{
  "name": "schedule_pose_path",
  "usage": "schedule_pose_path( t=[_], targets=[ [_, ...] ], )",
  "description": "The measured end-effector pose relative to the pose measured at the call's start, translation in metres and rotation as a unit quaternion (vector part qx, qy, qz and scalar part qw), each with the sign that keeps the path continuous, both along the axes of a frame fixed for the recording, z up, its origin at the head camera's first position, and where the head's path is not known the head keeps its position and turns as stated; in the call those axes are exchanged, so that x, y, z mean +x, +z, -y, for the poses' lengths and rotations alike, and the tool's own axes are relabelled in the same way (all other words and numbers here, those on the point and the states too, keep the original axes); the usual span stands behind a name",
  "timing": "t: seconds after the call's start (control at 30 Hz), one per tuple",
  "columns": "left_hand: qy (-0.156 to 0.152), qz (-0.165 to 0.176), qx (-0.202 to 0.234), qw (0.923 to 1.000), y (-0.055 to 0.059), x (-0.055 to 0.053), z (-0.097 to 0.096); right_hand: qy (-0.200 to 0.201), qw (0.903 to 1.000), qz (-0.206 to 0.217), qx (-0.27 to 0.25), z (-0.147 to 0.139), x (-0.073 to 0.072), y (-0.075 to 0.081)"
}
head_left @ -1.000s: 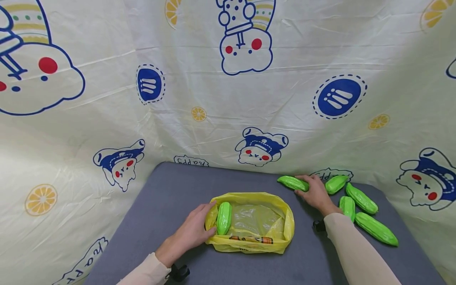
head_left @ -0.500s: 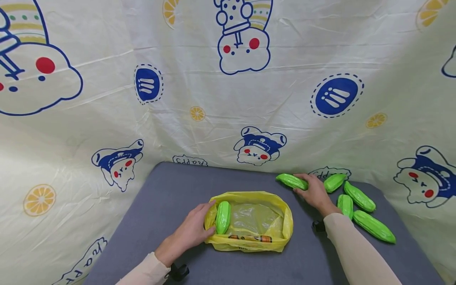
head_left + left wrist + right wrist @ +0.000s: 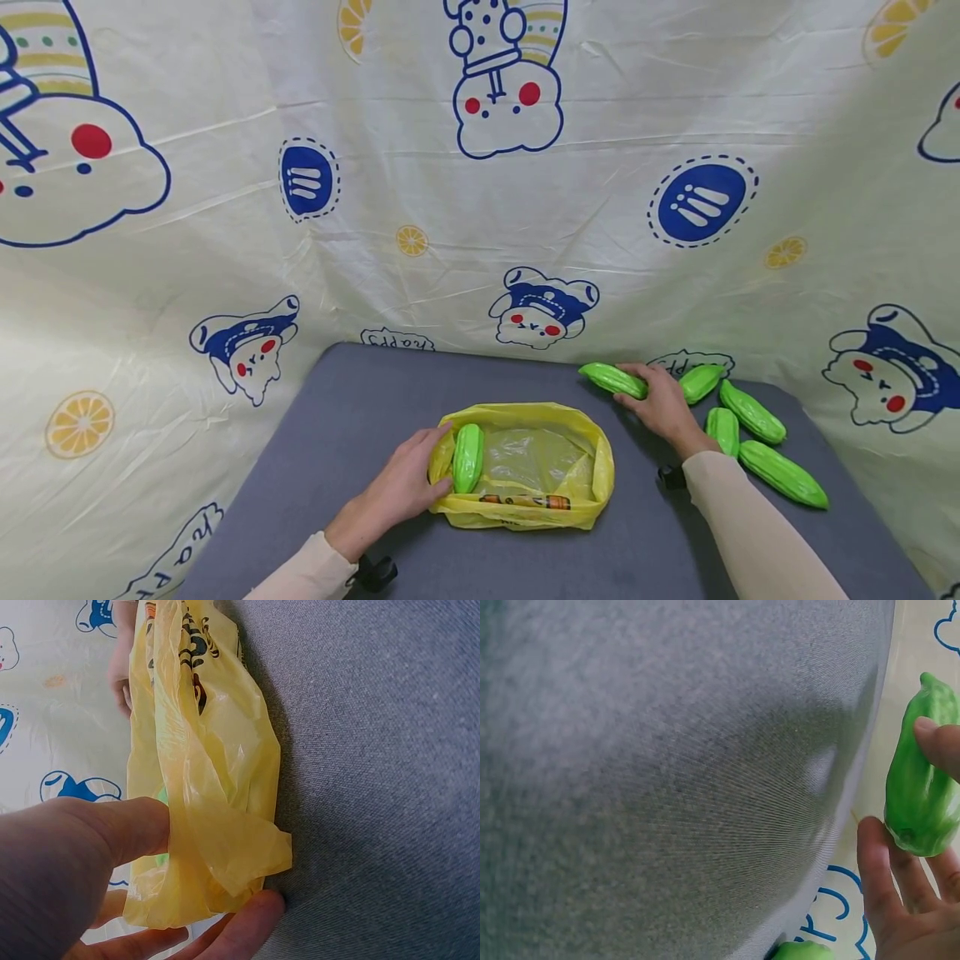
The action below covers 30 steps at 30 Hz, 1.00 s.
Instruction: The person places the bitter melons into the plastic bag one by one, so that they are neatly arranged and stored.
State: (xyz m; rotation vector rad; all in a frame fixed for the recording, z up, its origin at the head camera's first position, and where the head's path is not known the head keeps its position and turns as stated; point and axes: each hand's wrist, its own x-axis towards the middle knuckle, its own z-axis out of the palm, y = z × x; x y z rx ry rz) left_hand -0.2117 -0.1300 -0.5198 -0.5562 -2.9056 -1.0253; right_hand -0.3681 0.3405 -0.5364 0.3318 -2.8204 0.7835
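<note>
Bag, yellow plastic (image 3: 521,518): mouth open, left end gripped between thumb and fingers of left hand (image 3: 405,475); one green gourd (image 3: 468,458) inside. Tabletop (image 3: 360,408), grey: bare stretch leftward to its edge. Loose gourds (image 3: 783,475), four, at right. Right hand (image 3: 663,404): thumb and fingers grasping another gourd (image 3: 609,379) near far table edge; patterned cloth (image 3: 450,292) just behind.

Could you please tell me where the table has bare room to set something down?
Bare table lies left of the yellow bag, between the left hand and back edge, and in front of the bag, between the forearms. The right side is crowded: four green gourds lie near the right hand, which holds another.
</note>
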Motion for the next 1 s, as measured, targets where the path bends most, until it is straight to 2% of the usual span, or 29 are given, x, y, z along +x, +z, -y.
schedule_pose_path(
  t=[0.37, 1.0],
  targets=[
    [-0.002, -0.009, 0.001, 1.0, 0.0, 0.0, 0.0, 0.014, 0.9989, -0.04, -0.019, 0.004, 0.011, 0.008],
    [-0.001, -0.014, 0.002, 0.9999, -0.001, 0.0, -0.001, 0.012, 0.992, -0.112, -0.056, 0.019, 0.038, 0.028]
  ],
)
